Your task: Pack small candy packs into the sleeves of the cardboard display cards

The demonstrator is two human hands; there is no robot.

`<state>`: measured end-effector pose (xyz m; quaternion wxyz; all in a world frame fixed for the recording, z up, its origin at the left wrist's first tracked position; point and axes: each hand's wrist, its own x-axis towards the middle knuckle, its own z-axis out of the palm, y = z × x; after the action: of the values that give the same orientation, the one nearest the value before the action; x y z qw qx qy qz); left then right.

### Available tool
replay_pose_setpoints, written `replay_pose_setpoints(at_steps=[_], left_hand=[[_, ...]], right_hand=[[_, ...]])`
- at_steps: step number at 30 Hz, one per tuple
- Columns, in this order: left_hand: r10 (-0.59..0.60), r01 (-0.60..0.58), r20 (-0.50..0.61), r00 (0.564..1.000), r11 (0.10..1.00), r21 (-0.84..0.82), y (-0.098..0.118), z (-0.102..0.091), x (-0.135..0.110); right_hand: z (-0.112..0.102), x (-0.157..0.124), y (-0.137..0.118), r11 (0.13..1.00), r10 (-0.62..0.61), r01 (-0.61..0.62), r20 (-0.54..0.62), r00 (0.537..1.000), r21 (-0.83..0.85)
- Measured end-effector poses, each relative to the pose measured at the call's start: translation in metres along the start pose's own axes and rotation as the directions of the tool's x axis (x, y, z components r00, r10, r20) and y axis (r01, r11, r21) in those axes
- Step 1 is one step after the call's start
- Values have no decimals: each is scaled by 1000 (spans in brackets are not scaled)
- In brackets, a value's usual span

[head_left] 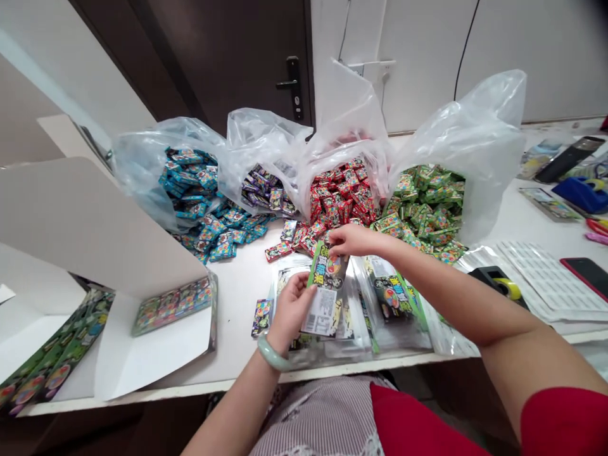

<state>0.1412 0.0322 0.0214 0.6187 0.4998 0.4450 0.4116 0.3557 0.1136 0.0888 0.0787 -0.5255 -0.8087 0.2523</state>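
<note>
My left hand (291, 309) grips the lower left edge of a printed packaging pouch (325, 294) held upright over the white table (237, 288). My right hand (349, 240) pinches the pouch's top edge, fingers closed on it. More flat pouches (394, 297) lie beneath and to the right. Behind stand four clear plastic bags of small candy packets: blue (199, 190), purple (266, 190), red (339, 193) and green (427, 202). One loose packet (261, 316) lies by my left wrist.
An open white cardboard box (95, 240) with filled pouches (173, 304) sits at the left. A tape dispenser (498, 282), sticker sheets (546, 278), a red phone (586, 272) and a blue tape holder (582, 193) lie at the right. A dark door (228, 57) is behind.
</note>
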Motion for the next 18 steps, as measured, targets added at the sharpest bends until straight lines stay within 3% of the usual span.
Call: replay_pose_setpoints(at_steps=[2, 4, 6, 8, 10, 12, 15, 16, 18], left_hand=[[-51, 53, 36, 998, 997, -51, 18, -17, 2], [-54, 60, 32, 998, 976, -209, 29, -36, 0], [21, -23, -9, 1000, 925, -379, 32, -49, -6], [103, -108, -35, 994, 899, -424, 25, -50, -10], [132, -156, -90, 987, 921, -357, 14, -41, -12], [137, -209, -248, 959, 933, -293, 3, -32, -9], [141, -284, -494, 858, 931, -227, -2, -34, -4], [139, -269, -502, 854, 943, -196, -1, -40, -3], [105, -162, -370, 923, 978, -128, 5, -52, -6]], right_hand=[[-6, -6, 5, 982, 37, -29, -38, 999, 188], [-2, -11, 9, 899, 135, -76, -107, 985, 431], [12, -16, 10, 708, 287, -107, -146, 947, 699], [35, -17, 3, 509, 392, -103, -123, 912, 855], [62, -17, -10, 425, 417, -108, -88, 905, 899], [87, -18, -25, 418, 391, -121, -58, 918, 900], [104, -29, -39, 438, 326, -136, -16, 945, 888], [102, -35, -41, 503, 302, -103, -62, 951, 858], [90, -48, -46, 714, 194, 63, -283, 939, 697]])
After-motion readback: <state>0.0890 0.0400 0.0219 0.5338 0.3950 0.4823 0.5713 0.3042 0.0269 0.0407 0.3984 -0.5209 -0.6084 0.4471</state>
